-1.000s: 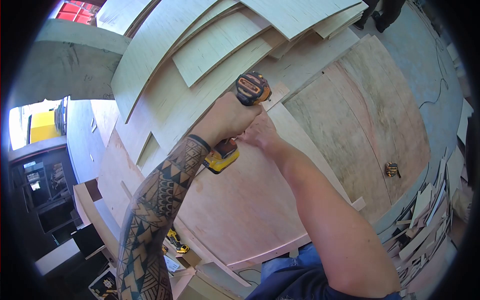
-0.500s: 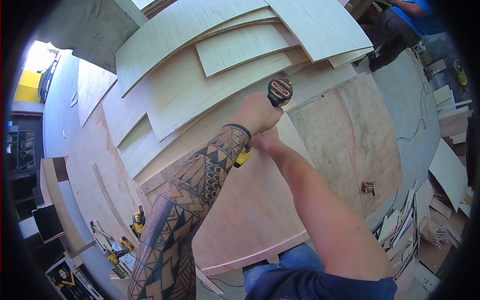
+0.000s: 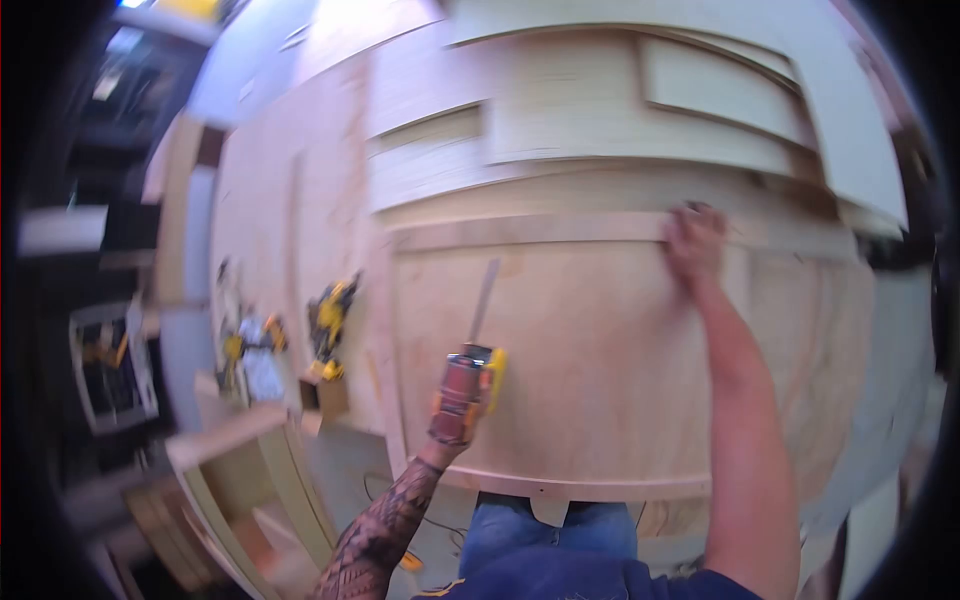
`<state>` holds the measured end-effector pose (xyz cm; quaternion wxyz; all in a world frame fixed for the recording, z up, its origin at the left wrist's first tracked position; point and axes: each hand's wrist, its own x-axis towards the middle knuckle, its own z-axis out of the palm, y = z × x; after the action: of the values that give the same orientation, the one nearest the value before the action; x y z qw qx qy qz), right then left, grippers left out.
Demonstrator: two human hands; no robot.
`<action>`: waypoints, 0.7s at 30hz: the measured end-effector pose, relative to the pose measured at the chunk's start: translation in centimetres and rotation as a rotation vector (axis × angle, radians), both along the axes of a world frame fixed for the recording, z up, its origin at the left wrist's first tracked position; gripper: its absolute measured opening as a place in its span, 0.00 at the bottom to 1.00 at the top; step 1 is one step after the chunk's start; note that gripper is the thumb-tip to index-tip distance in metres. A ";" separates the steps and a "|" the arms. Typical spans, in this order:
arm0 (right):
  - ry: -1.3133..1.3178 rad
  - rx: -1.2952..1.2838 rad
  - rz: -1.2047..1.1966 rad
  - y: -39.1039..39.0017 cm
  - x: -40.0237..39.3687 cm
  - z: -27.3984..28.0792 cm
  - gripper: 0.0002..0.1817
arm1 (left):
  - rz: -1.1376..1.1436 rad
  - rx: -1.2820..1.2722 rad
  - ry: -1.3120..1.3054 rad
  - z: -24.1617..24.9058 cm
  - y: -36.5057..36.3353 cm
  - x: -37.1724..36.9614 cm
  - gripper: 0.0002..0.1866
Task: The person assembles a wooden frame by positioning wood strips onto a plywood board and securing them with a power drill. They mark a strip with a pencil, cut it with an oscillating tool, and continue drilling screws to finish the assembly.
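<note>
A yellow-and-black cordless drill point(image 3: 466, 395) is in my left hand point(image 3: 448, 440), its battery end towards me and covering most of the fingers. A slim grey rod point(image 3: 485, 305) points away from it over the plywood panel point(image 3: 560, 350). My right hand point(image 3: 695, 240) is at the far wooden strip point(image 3: 530, 230) of the panel's frame. Its fingers look curled, with a small dark thing at the tips, too blurred to name. The near wooden strip point(image 3: 590, 488) runs along the edge by my body.
Overlapping pale plywood sheets point(image 3: 570, 110) lie beyond the panel. On the left are more yellow power tools point(image 3: 330, 315) and an open wooden box frame point(image 3: 250, 490). A cable point(image 3: 440, 525) trails on the floor near my legs.
My hands have parted. The left has come back towards me with the drill; the right has shifted to the right along the far strip. My view has turned left and down.
</note>
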<state>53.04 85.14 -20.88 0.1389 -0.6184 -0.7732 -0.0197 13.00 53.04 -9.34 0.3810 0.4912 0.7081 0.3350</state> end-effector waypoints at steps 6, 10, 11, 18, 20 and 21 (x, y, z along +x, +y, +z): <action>-0.253 -0.198 -0.141 3.0 0.4 -3.0 0.26 | 0.067 0.034 -0.491 -11.1 -6.6 -0.7 0.35; -0.236 0.012 -0.123 3.1 -5.4 -4.5 0.25 | 0.043 0.074 -0.558 -1.5 -4.4 -3.1 0.43; -0.229 0.029 -0.097 3.5 -8.0 -4.1 0.25 | -0.037 0.151 -0.413 -0.7 -4.7 -4.4 0.44; -0.130 -0.278 -0.123 3.4 -16.3 -6.3 0.28 | 0.572 0.084 0.526 -4.4 -14.3 -29.7 0.22; -0.219 -0.225 -0.134 2.3 -17.4 -5.3 0.30 | 0.693 -0.244 0.736 -9.4 -18.3 -38.5 0.22; -0.235 -0.229 -0.156 1.7 -17.7 -5.3 0.30 | 0.614 -0.358 0.675 -9.6 -19.0 -41.1 0.22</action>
<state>35.33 86.86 -26.19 -0.0254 -0.6818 -0.7309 -0.0144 -28.08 34.04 -18.93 0.0922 0.2676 0.9507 0.1270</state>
